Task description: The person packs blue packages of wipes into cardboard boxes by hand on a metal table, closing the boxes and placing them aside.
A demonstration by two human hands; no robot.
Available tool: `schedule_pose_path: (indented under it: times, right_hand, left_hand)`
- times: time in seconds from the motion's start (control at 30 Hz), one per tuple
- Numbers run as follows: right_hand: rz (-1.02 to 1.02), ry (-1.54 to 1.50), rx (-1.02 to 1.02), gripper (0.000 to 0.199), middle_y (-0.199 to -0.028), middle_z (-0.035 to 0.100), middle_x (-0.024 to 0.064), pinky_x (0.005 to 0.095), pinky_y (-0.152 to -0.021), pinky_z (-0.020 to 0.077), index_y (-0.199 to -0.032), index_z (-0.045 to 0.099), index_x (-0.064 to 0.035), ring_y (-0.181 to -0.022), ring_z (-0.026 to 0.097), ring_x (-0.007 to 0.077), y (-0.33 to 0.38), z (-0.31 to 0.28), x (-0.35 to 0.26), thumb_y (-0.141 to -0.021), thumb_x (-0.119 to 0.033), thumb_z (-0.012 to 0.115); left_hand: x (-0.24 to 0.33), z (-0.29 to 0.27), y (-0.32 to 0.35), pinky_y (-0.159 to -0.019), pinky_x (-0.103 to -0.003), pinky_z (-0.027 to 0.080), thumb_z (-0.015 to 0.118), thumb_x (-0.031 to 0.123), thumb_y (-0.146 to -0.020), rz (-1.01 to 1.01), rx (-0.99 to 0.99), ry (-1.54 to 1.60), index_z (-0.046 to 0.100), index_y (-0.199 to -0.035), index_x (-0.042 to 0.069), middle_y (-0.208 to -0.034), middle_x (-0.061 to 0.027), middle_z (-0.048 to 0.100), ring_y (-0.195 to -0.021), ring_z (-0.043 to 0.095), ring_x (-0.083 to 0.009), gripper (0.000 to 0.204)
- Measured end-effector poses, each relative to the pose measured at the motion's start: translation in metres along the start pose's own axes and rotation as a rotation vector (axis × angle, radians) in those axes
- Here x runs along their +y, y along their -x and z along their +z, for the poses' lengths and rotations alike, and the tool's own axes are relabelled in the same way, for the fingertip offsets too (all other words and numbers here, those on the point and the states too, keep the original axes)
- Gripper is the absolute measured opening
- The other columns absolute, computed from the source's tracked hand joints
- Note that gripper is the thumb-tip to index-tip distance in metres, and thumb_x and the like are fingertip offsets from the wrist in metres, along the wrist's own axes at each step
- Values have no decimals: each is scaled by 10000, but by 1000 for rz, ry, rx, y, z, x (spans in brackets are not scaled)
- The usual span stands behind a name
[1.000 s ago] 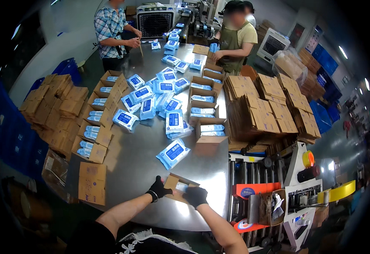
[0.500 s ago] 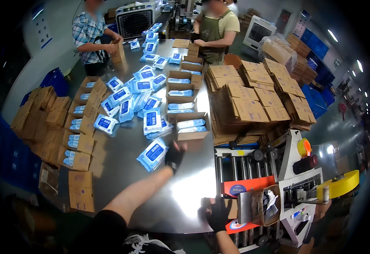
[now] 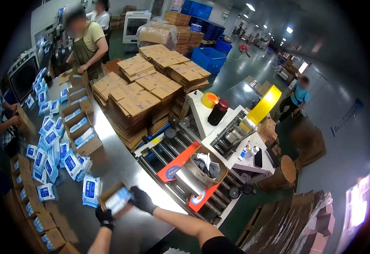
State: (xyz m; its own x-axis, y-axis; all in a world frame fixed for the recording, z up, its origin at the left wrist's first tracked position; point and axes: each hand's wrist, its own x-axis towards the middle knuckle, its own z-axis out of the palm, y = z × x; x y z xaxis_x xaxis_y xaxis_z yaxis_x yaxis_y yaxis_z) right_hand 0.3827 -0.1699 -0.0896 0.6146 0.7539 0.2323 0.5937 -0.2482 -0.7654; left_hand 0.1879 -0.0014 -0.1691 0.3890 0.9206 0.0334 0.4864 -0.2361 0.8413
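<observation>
Between my two black-gloved hands is a small open cardboard box (image 3: 105,196), tilted above the steel table. A white and light-blue wipes pack (image 3: 119,200) shows inside it. My left hand (image 3: 105,216) grips the box's near left side, fingers closed on the cardboard. On the opposite side, my right hand (image 3: 142,200) closes on the box's right end. Just left of the box lies a loose blue-and-white wipes pack (image 3: 91,190). Farther up, a pile of similar wipes packs (image 3: 50,137) spreads over the table.
Open boxes with packs (image 3: 87,146) line the table's right side; another row (image 3: 39,199) runs along the left. A roller conveyor with a tape sealing machine (image 3: 231,137) stands right, beside stacked flat cartons (image 3: 136,101). Co-workers (image 3: 90,44) stand at the far end.
The view has swung to the right. My hands, apart before near the packs and the conveyor, have come together around a box holding wipes.
</observation>
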Motion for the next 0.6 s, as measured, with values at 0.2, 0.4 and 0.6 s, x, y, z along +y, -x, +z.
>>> schedule_pose_path:
  times: [0.2, 0.4, 0.6]
  right_hand:
    - [-412, 275, -786, 469, -949, 633, 169, 423, -805, 462, -1004, 623, -39, -873, 612, 347, 30, -9, -104, -729, -415, 677]
    - [-75, -245, -828, 349, -827, 635, 180, 428, -724, 482, -992, 602, -65, -821, 629, 345, 23, 58, -41, -795, -351, 640]
    - [-389, 158, -334, 395, -975, 620, 147, 442, -817, 448, -1105, 555, -85, -938, 586, 328, -11, 37, -155, -768, -260, 666]
  left_hand:
    - [97, -96, 55, -709, -462, 506, 612, 271, -696, 59, -602, -802, 599, -955, 38, -842, -198, 649, -816, 639, -375, 348]
    - [38, -91, -8, -750, -404, 499, 685, 668, -642, 423, -1109, -469, 543, -1031, 4, -965, -206, 612, -874, 619, -348, 782]
    - [-63, -40, 45, -800, -390, 442, 730, 413, -734, 49, -540, -62, 463, -1177, 28, -1003, -114, 594, -956, 555, -252, 644]
